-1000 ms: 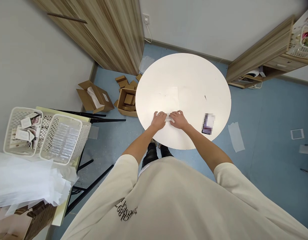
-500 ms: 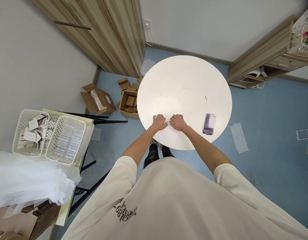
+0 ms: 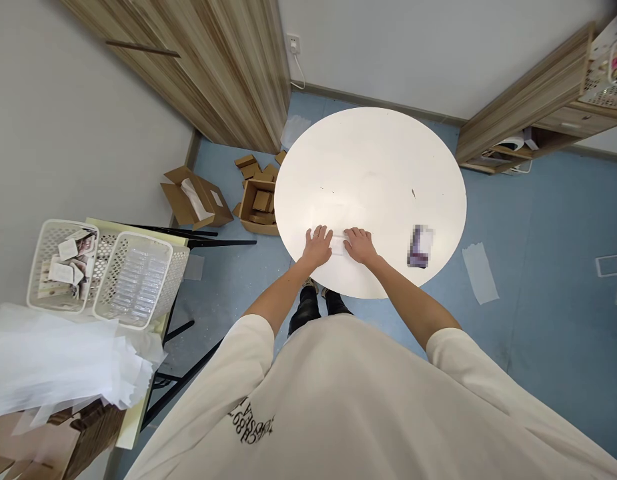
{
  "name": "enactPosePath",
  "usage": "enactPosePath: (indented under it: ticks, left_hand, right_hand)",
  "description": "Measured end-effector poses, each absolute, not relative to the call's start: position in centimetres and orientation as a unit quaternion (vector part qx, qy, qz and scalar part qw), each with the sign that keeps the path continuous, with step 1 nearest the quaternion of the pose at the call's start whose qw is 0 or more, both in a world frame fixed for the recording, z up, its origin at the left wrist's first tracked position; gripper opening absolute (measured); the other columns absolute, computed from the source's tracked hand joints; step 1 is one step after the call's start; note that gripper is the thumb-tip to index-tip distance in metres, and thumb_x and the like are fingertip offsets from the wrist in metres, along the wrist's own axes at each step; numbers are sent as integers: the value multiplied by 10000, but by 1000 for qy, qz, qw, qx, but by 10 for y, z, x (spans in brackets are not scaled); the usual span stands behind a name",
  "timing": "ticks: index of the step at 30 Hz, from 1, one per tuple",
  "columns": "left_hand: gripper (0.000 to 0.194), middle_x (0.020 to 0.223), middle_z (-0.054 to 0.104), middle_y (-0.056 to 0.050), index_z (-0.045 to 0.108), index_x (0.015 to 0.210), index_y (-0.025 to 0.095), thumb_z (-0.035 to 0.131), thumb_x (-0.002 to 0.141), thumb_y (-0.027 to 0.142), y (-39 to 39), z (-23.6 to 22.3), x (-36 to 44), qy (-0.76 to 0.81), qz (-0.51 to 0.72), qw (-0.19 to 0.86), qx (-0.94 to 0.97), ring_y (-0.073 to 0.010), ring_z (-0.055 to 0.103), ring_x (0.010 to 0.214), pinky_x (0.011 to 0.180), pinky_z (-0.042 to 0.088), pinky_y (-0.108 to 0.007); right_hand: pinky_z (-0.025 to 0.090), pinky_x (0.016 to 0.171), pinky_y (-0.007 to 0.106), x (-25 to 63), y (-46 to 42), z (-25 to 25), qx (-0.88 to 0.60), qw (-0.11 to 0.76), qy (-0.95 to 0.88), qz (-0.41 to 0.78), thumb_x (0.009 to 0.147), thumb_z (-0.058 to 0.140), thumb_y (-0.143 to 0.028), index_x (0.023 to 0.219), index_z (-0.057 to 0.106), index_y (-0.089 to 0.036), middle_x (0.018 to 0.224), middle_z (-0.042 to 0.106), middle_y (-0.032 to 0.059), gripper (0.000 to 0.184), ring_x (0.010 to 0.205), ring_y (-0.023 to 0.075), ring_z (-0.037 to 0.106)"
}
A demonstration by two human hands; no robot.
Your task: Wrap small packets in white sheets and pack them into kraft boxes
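Note:
My left hand [image 3: 317, 247] rests on a thin white sheet [image 3: 338, 244] near the front edge of the round white table [image 3: 373, 147]. Its fingers are stretched out and spread, palm down. On the sheet's other side lies my right hand [image 3: 359, 246], also palm down with fingers apart. Between them a narrow pale strip shows; the sheet is hard to tell from the tabletop, and whether something lies under or inside it is hidden. To the right of my right hand a purple and white blurred-out object [image 3: 420, 247] lies on the table.
On the side table at left stand a basket of small cards [image 3: 63, 223] and a basket of clear plastic cases [image 3: 133, 235]. White sheets [image 3: 53, 353] are piled before them. Open cardboard boxes [image 3: 201, 200] sit on the floor beside a wooden cabinet [image 3: 213, 73].
My fingers have straightened and spread from a curled hold. Both hands sit slightly farther apart, with more of the white sheet showing around them. The purple object has stayed in place.

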State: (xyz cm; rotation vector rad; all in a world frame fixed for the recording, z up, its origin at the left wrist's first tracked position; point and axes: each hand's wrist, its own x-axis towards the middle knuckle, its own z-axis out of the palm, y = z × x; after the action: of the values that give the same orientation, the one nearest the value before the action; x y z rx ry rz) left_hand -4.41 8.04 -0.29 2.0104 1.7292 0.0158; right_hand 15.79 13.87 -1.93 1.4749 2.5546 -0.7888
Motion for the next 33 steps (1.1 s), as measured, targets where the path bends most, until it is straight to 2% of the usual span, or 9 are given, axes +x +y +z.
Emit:
enactPosePath:
  ticks: [3, 6, 10, 13, 21, 25, 27, 30, 33]
  left_hand:
    - [576, 1601, 413, -180, 492, 1462, 197, 464, 890, 136, 70, 4, -37, 605, 23, 255, 754, -350, 334, 1512, 1227, 220, -576]
    - [587, 1547, 477, -158, 515, 1451, 220, 458, 876, 113, 62, 7, -29, 561, 8, 282, 778, -336, 420, 1446, 1185, 302, -525]
    - [685, 1580, 442, -150, 454, 1523, 238, 475, 851, 106, 55, 3, -21, 560, -4, 287, 777, -343, 404, 1461, 1173, 310, -516]
    - [731, 1599, 422, -149, 446, 1537, 259, 491, 829, 86, 53, -3, -17, 567, -16, 273, 777, -354, 380, 1482, 1176, 298, -536]
    - [692, 1572, 436, -146, 499, 1493, 300, 550, 832, 102, 58, -11, -2, 587, -26, 269, 763, -383, 383, 1454, 1166, 288, -578]
    - [677, 1529, 453, -158, 515, 1486, 284, 549, 834, 106, 63, -11, 1, 590, -43, 267, 761, -386, 405, 1413, 1131, 319, -560]
    - [687, 1526, 452, -154, 505, 1493, 288, 556, 829, 119, 64, -8, 0, 590, -49, 274, 758, -384, 402, 1411, 1125, 318, -555]
    - [734, 1531, 459, -156, 436, 1532, 263, 550, 820, 125, 65, -1, -5, 591, -38, 290, 752, -371, 399, 1419, 1129, 311, -540]
    - [757, 1509, 502, -166, 375, 1541, 200, 507, 805, 87, 64, 5, -11, 591, -22, 310, 745, -340, 442, 1397, 1115, 333, -509]
  right_hand:
    - [349, 1084, 532, 170, 126, -17, 545, 11, 797, -262, 997, 411, -330, 1414, 519, -191, 1435, 536, 180, 452, 1273, 362, 469]
    - [382, 1062, 537, 182, 113, -18, 620, -15, 735, -273, 976, 446, -380, 1381, 511, -197, 1395, 545, 180, 450, 1257, 359, 484]
    - [465, 947, 491, 186, 105, -26, 720, -29, 617, -316, 926, 501, -513, 1233, 535, -220, 1202, 608, 150, 425, 1107, 331, 560]
    - [475, 930, 471, 181, 103, -34, 739, -25, 589, -325, 878, 564, -558, 1158, 522, -226, 1162, 611, 137, 436, 1086, 319, 575]
    - [471, 967, 524, 166, 103, -45, 762, -40, 572, -302, 829, 598, -412, 1056, 513, -233, 1209, 574, 160, 301, 1164, 353, 549]
    - [499, 914, 540, 164, 108, -44, 772, -14, 545, -325, 816, 575, -367, 881, 531, -236, 1127, 579, 171, 152, 1092, 360, 574]
    - [522, 840, 503, 165, 110, -41, 764, -49, 540, -351, 785, 567, -337, 825, 513, -251, 993, 599, 131, 109, 974, 323, 594]
    - [531, 750, 405, 164, 109, -34, 731, -107, 534, -412, 763, 545, -322, 861, 511, -265, 837, 608, 48, 118, 822, 249, 595]
    - [537, 751, 354, 158, 107, -26, 709, -126, 533, -445, 767, 534, -322, 976, 529, -253, 940, 659, 40, 221, 846, 216, 627]
